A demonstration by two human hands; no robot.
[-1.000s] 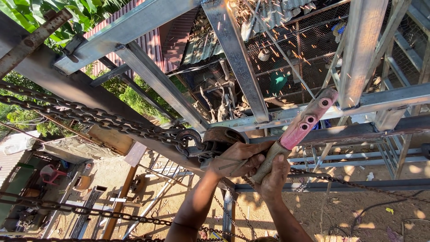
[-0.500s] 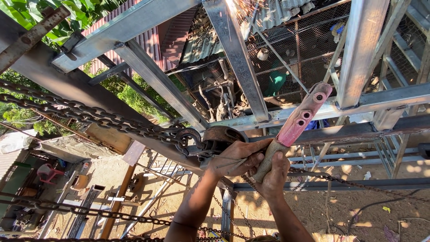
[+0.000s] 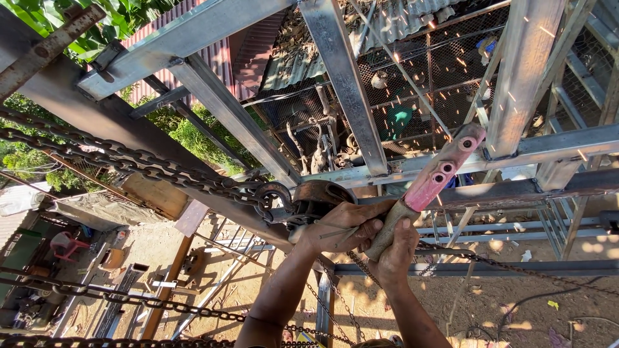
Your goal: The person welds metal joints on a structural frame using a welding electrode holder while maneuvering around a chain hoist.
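Observation:
A rusty lever chain hoist [image 3: 320,197] hangs among steel beams at mid-frame, hooked to a heavy chain [image 3: 129,158] that runs off to the upper left. Its pink handle [image 3: 442,171] with round holes slants up to the right. My left hand [image 3: 338,225] is clasped over the hoist body at the base of the handle. My right hand [image 3: 394,248] grips the lower end of the handle just beside it. A thinner chain [image 3: 335,303] hangs down below both hands.
Grey steel frame members [image 3: 345,84] cross overhead in front of wire mesh [image 3: 445,77] and corrugated roofing. A second heavy chain [image 3: 129,299] crosses the lower left. Far below lie sandy ground [image 3: 516,303], scrap metal and a red chair [image 3: 64,245].
The pink handle has swung slightly upward and to the right; both hands have stayed on the hoist and handle.

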